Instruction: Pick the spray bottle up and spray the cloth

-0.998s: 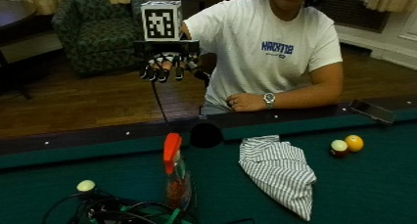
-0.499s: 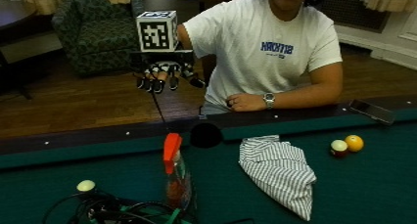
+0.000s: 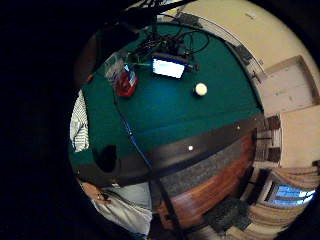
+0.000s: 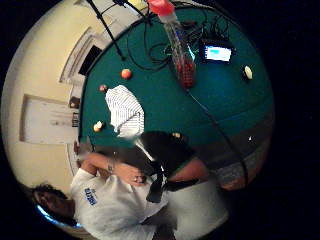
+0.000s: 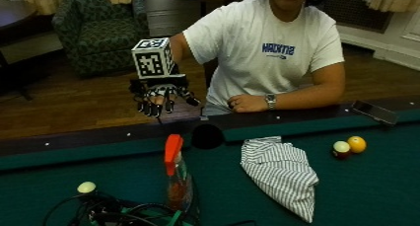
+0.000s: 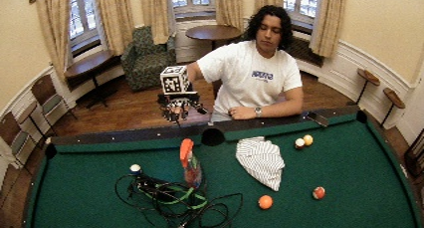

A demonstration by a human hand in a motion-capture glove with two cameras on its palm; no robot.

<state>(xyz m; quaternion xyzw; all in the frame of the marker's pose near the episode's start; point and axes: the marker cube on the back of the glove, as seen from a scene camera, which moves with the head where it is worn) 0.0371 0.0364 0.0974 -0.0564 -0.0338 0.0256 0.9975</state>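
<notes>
Green felt holds spray bottle (image 5: 176, 174) beside cloth (image 5: 282, 174) — hand (image 5: 159, 95) hovers apart, fingers seemingly loose, empty.

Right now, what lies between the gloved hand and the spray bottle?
In the outside view, only the table's dark rail and bare green felt separate the gloved hand from the spray bottle.

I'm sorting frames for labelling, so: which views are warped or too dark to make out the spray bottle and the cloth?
Outside view: undistorted, evenly lit; spray bottle and striped cloth read clearly. Wide outside view: table rails bow, both things plain. Thumb side palm view: heavily curved, dark border, bottle stretched. Little finger side palm view: dimmest, cloth cut by the dark edge, a small screen glares white.
</notes>
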